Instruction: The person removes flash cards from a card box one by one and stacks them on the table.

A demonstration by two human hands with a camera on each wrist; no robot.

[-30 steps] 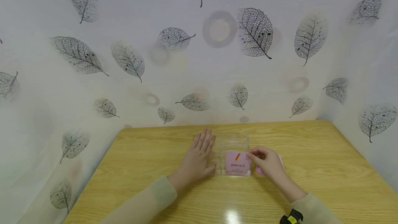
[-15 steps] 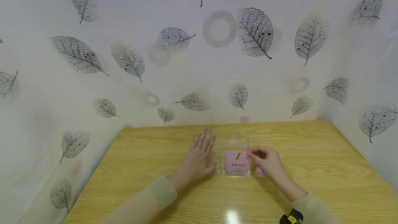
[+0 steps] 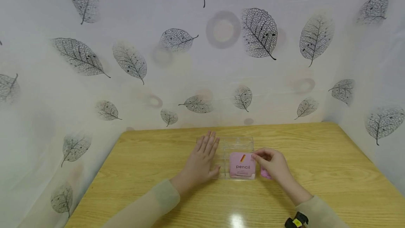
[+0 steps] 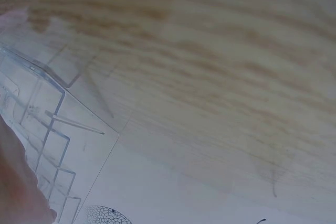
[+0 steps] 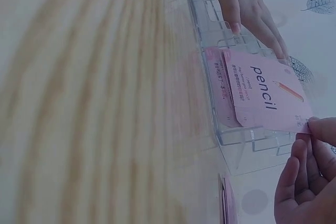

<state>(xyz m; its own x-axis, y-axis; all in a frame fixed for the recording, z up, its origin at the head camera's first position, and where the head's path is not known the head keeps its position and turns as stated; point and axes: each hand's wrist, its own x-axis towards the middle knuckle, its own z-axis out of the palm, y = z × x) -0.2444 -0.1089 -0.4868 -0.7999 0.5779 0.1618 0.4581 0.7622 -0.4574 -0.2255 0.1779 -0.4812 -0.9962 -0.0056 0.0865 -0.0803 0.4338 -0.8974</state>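
A clear plastic holder (image 3: 238, 146) with stepped compartments stands on the table. My left hand (image 3: 201, 159) lies over its left side, fingers straight and pointing away from me. A pink card printed "pencil" (image 3: 242, 171) stands in the front right compartment. My right hand (image 3: 274, 166) pinches its upper right corner between thumb and fingertips. In the right wrist view, the pencil card (image 5: 262, 90) leans back, with another pink card (image 5: 214, 72) in front of it low in the holder. Beside the holder, partly hidden by my right hand, is a stack of pink cards (image 3: 265, 173).
The wooden table (image 3: 152, 157) runs back to a pale curtain with leaf prints (image 3: 190, 69), which also closes off both sides. A black band with a yellow part (image 3: 296, 221) shows at my right sleeve.
The pencil card has risen slightly in the holder, with my right hand shifting up a little while still pinching it. My left hand and the holder have stayed in place.
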